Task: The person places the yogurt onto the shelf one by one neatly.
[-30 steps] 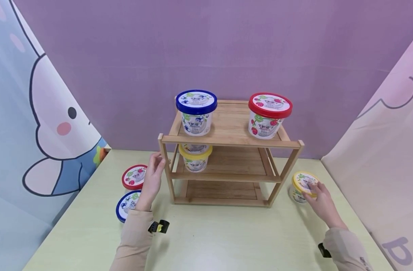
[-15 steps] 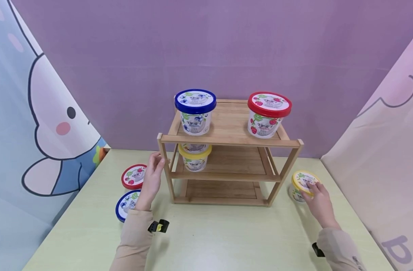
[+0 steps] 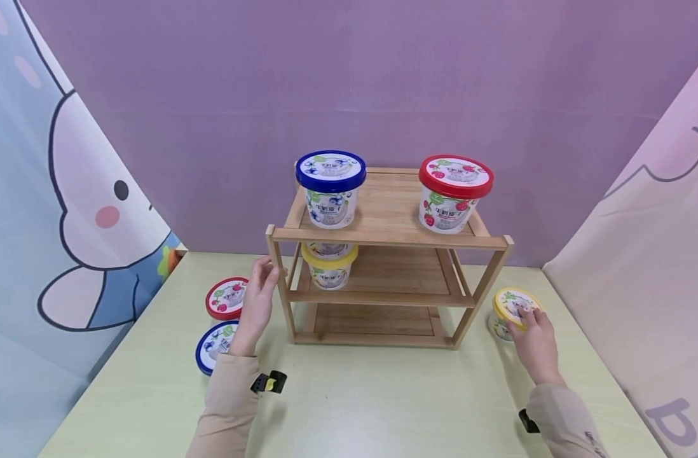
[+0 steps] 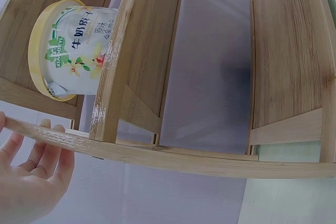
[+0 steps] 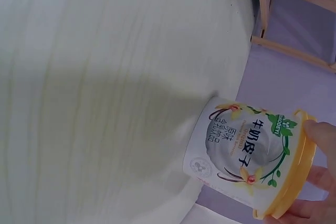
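Note:
My left hand holds the left front post of a three-tier wooden shelf rack; in the left wrist view its fingertips wrap behind the post. To the rack's right, my right hand grips the lid of a yellow-lidded tub from above. The right wrist view shows thumb and fingers around the rim of that tub, whose base appears to meet the table. On the top shelf stand a blue-lidded tub at left and a red-lidded tub at right.
Another yellow-lidded tub stands on the middle shelf's left side, with a further tub partly hidden behind it. Left of the rack, a red-lidded tub and a blue-lidded tub sit on the table, partly covered by my left arm.
My right hand and forearm have swung slightly left around the yellow-lidded tub, which stays about where it was. The left hand keeps its place on the post.

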A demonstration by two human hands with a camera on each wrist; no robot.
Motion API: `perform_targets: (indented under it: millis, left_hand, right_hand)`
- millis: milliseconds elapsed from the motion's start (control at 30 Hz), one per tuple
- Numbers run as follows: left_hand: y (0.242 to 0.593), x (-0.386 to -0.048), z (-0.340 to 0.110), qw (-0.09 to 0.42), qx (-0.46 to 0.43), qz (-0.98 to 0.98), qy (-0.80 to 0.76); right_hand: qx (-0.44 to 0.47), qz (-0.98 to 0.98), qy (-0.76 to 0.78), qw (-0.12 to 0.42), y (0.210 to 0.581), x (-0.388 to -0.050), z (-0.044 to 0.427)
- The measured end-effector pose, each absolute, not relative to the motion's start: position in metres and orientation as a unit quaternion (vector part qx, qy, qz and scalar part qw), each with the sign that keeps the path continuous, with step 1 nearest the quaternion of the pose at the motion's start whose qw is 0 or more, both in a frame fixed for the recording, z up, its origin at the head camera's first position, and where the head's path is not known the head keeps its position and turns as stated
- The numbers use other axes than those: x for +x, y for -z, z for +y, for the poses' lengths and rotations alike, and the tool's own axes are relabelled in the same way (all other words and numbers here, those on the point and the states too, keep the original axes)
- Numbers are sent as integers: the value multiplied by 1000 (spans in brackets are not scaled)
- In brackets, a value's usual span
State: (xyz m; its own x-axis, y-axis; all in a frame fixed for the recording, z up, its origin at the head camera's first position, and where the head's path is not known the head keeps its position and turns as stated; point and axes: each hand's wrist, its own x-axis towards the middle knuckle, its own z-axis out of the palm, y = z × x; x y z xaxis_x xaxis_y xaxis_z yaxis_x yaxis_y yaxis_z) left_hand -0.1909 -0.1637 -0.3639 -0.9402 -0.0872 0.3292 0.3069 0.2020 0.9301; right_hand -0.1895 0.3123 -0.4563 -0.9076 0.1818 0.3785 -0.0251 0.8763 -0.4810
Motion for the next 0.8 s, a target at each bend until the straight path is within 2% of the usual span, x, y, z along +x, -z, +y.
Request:
perform_targets:
  millis: [433,667,800]
  left_hand:
    - [364,-191,-164,154,-68,-759,629]
    - [364,-191,-164,155,-69,-757,631]
    - [364,-191,-164,158,-75,-756,631]
  right_hand:
    - [-2,-943,-277,186,445,-194,323]
    - [-17,-947,-294,125,445,-201,330]
    - [-29,-946,-304,113,446,-206,333]
